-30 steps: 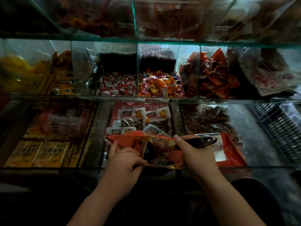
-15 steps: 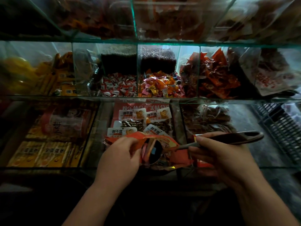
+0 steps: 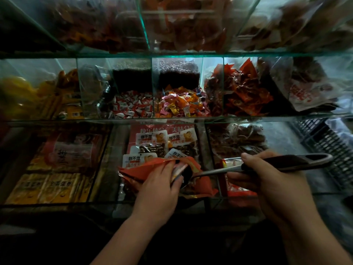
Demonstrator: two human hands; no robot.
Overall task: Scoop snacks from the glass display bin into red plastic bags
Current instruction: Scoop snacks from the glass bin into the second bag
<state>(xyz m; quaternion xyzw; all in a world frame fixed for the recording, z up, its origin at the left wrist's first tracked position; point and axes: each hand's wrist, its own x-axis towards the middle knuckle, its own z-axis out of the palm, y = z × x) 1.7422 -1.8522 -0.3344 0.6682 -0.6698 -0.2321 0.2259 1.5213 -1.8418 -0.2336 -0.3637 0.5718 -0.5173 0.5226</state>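
Although little could be made out in the dim light, a crumpled red plastic bag (image 3: pixel 142 170) was held open by the left hand (image 3: pixel 159 190), fingers (image 3: pixel 165 170) curled over its rim, above the middle front compartment of the glass display bin (image 3: pixel 201 142). A metal scoop with a dark handle (image 3: pixel 298 159) was gripped by the right hand (image 3: pixel 267 180), its bowl half hidden inside the bag's mouth; its load was unclear.

Scoop (image 3: pixel 186 175) inside bag (image 3: pixel 145 169).
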